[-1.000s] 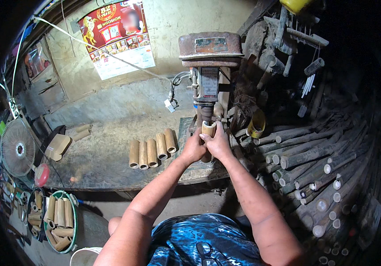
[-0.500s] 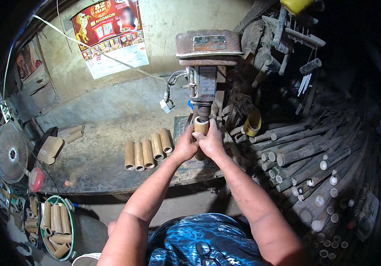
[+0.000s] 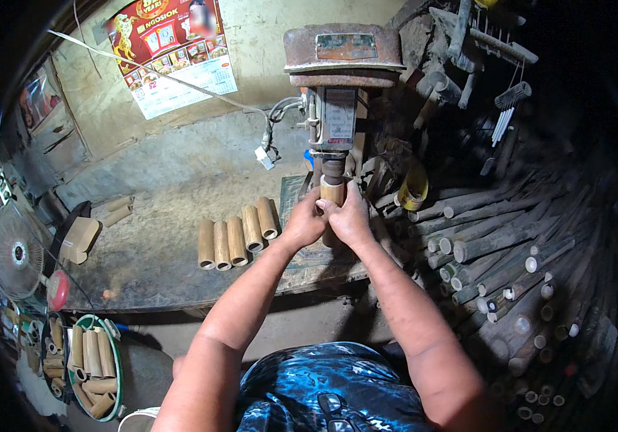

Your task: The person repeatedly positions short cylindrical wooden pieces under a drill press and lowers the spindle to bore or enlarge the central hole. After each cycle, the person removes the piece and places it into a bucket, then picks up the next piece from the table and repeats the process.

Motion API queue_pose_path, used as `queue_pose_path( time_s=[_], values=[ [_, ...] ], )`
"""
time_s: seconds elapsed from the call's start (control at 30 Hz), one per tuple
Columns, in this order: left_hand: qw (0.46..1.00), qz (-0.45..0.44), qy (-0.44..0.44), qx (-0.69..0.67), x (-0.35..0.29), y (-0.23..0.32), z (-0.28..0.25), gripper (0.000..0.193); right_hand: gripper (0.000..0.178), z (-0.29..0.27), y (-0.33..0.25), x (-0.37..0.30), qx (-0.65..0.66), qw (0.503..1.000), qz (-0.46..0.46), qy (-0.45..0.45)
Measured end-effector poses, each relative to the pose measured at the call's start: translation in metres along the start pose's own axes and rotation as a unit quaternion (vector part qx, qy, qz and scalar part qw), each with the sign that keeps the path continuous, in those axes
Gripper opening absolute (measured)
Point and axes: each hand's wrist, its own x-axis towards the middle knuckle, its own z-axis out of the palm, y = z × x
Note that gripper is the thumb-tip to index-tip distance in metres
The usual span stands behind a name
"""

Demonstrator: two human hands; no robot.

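Note:
A short bamboo tube [image 3: 332,193] stands upright under the drill press [image 3: 343,54], its pale upper rim against the dark spindle tool [image 3: 333,170]. My left hand [image 3: 306,222] is closed around the tube's left side. On the other side, my right hand [image 3: 351,216] wraps it too, and the thumbs meet at the front. The tube's lower part is mostly hidden by my hands. To the left of them, several cut bamboo tubes [image 3: 235,242] lie side by side on the wooden bench [image 3: 158,277], open ends toward me.
A green-rimmed basket [image 3: 119,389] of bamboo pieces stands at lower left, below a fan [image 3: 18,252]. Long bamboo poles [image 3: 492,245] are piled at right, near a hanging yellow container [image 3: 413,189]. A cable [image 3: 172,78] crosses the wall to a white plug [image 3: 264,157].
The view has shifted slightly. Both hands keep their hold on the tube, whose mouth now shows less of its dark opening beneath the spindle tool. The row of tubes lies unchanged.

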Motion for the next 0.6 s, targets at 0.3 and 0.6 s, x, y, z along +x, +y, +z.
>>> queue_pose_path(
  time_s=[0.3,0.6],
  values=[
    [0.998,0.019,-0.018,0.055,-0.014,0.006,0.007,0.052,0.054,-0.011,0.002,-0.015,-0.014,0.999,0.044,-0.02],
    [0.999,0.011,-0.009,0.052,-0.031,0.003,0.009,0.051,0.056,-0.008,0.002,-0.029,0.0,0.999,0.04,-0.028]
  ],
)
